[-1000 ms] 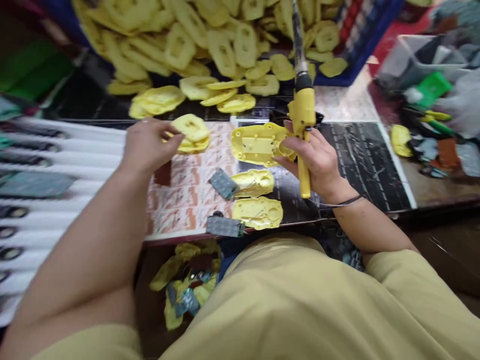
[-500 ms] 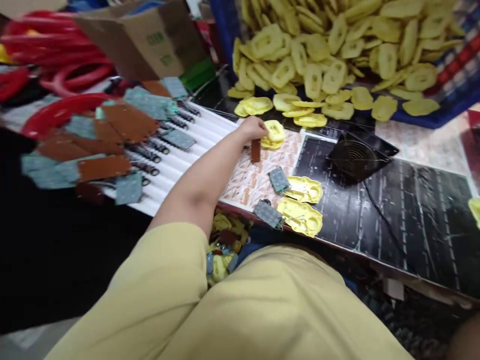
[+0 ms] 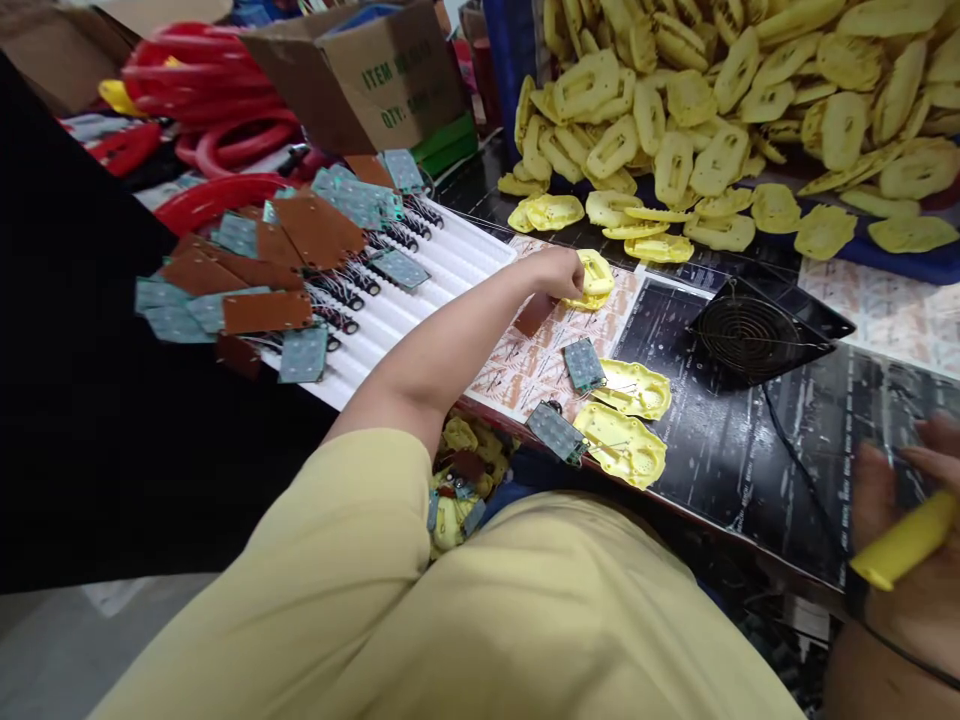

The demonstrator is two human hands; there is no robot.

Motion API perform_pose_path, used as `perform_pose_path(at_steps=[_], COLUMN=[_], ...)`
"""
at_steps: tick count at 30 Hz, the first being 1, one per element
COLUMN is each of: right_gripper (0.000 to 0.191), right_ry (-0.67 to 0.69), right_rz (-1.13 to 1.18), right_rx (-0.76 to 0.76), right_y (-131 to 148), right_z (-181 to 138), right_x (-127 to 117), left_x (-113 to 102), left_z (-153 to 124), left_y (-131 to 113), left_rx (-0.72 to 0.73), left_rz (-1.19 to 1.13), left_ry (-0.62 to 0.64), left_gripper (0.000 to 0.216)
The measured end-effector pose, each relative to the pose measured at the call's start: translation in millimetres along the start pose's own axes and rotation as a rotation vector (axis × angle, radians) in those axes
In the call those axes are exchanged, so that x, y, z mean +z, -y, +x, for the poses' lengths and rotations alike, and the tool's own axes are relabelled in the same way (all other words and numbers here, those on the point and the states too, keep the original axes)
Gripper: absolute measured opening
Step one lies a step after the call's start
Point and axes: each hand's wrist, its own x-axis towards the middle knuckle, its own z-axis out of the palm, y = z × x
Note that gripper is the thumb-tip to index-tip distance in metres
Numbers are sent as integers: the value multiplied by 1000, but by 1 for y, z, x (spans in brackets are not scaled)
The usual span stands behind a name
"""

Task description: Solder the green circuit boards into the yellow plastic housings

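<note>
Cardboard box (image 3: 375, 75) behind left hand (image 3: 559, 272) reads "ITEM", "QTY".

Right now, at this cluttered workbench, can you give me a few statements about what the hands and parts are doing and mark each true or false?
1. The left hand rests on a small stack of yellow plastic shells. True.
2. The right hand is empty. False: it holds a yellow tool handle.
3. A black fan lies flat on the bench. True.
4. The two yellow shells near the bench edge have red circuit boards beside them. False: the small circuit boards beside them are green.
5. The cardboard box sits among the heaped yellow parts. False: it stands at far left, by red rings.
</note>
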Motion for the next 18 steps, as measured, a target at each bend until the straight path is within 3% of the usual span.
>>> perform_pose_path(at_steps=[2, 7, 12, 18], right_gripper=[18, 32, 49, 53], right_ry=[58, 155, 178, 199], right_rz=[10, 113, 173, 252], right_rx=[-49, -144, -169, -162], right_y=[31, 80, 87, 90], right_z=[6, 14, 12, 5], right_x=[11, 34, 40, 42], left_x=[1, 7, 23, 35], left_z=[-4, 0, 4, 4], left_y=[-5, 7, 24, 7], left_rx=[15, -16, 51, 172], left_rz=[54, -23, 143, 384], left_ry=[42, -224, -241, -175], left_gripper=[32, 39, 31, 36])
